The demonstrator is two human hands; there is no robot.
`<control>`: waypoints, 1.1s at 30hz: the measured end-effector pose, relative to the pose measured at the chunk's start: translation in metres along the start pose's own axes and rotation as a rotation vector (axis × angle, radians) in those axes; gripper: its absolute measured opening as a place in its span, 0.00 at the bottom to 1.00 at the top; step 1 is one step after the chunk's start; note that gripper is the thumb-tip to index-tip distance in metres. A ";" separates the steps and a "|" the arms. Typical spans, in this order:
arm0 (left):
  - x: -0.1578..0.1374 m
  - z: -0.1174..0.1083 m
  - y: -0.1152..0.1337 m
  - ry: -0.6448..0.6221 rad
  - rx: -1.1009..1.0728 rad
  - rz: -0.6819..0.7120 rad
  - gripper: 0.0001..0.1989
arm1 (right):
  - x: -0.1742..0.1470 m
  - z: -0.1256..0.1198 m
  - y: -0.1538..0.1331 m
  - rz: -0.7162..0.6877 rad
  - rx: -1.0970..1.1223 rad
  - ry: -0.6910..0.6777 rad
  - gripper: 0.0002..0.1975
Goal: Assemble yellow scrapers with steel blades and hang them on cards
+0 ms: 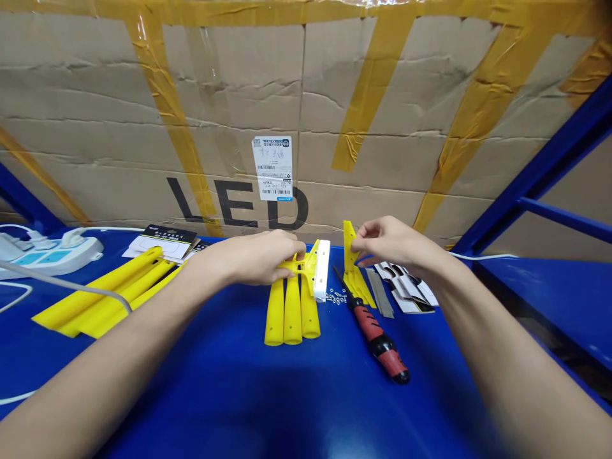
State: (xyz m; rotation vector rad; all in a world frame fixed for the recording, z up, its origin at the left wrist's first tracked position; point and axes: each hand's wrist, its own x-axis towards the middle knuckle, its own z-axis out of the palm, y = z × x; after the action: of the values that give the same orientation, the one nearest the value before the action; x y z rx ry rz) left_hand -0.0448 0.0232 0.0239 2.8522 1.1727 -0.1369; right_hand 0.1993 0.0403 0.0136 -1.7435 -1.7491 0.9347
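Observation:
My left hand (270, 254) is closed on the neck of a yellow scraper head (306, 273), which has a white strip (322, 271) along its edge. It is held over three yellow tube handles (292, 322) lying side by side. My right hand (385, 239) pinches a flat yellow plastic scraper part (349, 239), tilted upright. Below it another yellow part (358, 288) lies on the table. Small screws and nuts (338, 298) are scattered between the hands. A red and black screwdriver (377, 335) lies in front of the right hand, its tip pointing away.
Grey metal blades (380, 296) and folded cards (406, 290) lie on the right. At left are more yellow handles (112, 290), packaging cards (162, 242) and a white power strip (52, 254) with cables. A taped cardboard box (310, 102) stands behind the blue table (296, 401).

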 end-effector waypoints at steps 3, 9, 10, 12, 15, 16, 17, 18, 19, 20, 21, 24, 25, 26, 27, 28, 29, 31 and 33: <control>-0.001 0.002 -0.004 0.005 0.004 0.008 0.09 | 0.003 0.005 0.003 -0.042 0.091 -0.052 0.12; -0.001 0.004 -0.009 0.002 -0.001 0.017 0.08 | 0.000 0.007 0.002 -0.169 0.165 -0.107 0.13; -0.001 0.004 -0.009 0.005 0.001 0.018 0.07 | 0.000 0.007 0.002 -0.175 0.172 -0.135 0.13; -0.001 0.005 -0.010 0.013 -0.001 0.018 0.06 | -0.001 0.006 0.004 -0.190 0.177 -0.182 0.11; -0.002 0.005 -0.011 0.016 0.005 0.016 0.05 | 0.000 0.005 0.005 -0.218 0.213 -0.191 0.11; -0.002 0.005 -0.012 0.013 0.010 0.014 0.05 | -0.001 0.005 0.005 -0.217 0.250 -0.186 0.11; -0.002 0.004 -0.012 0.010 0.014 0.011 0.05 | -0.001 0.005 0.004 -0.208 0.298 -0.189 0.12; -0.003 0.004 -0.012 0.008 0.017 0.007 0.05 | -0.002 0.006 0.003 -0.198 0.349 -0.196 0.14; -0.003 0.004 -0.012 0.007 0.018 0.002 0.05 | -0.003 0.007 0.001 -0.185 0.398 -0.203 0.19; -0.003 0.004 -0.012 0.007 0.017 -0.003 0.05 | -0.004 0.009 0.000 -0.171 0.436 -0.214 0.23; -0.003 0.004 -0.012 0.008 0.017 -0.007 0.05 | -0.005 0.012 -0.002 -0.152 0.462 -0.232 0.24; -0.003 0.003 -0.012 0.012 0.020 -0.008 0.05 | -0.006 0.020 -0.007 -0.084 0.502 -0.287 0.15; -0.003 0.003 -0.012 0.013 0.019 -0.006 0.05 | -0.006 0.023 -0.008 -0.066 0.513 -0.304 0.13; -0.003 0.003 -0.012 0.015 0.017 -0.003 0.05 | -0.006 0.026 -0.008 -0.055 0.516 -0.316 0.12; -0.003 0.003 -0.012 0.016 0.014 -0.001 0.05 | -0.005 0.029 -0.008 -0.049 0.507 -0.322 0.12; -0.004 0.003 -0.012 0.019 0.009 0.001 0.05 | -0.004 0.031 -0.008 -0.047 0.484 -0.321 0.12; -0.004 0.003 -0.012 0.026 0.004 0.002 0.05 | -0.004 0.033 -0.008 -0.046 0.451 -0.313 0.12; -0.005 0.002 -0.011 0.049 -0.005 0.007 0.06 | -0.003 0.035 -0.007 -0.051 0.391 -0.273 0.13; -0.006 0.001 -0.010 0.072 -0.015 0.020 0.06 | -0.004 0.036 -0.007 -0.066 0.364 -0.236 0.16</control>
State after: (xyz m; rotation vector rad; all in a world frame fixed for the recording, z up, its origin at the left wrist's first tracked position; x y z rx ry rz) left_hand -0.0560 0.0263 0.0231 2.8775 1.1519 -0.0243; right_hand 0.1673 0.0327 -0.0039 -1.3811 -1.6361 1.3772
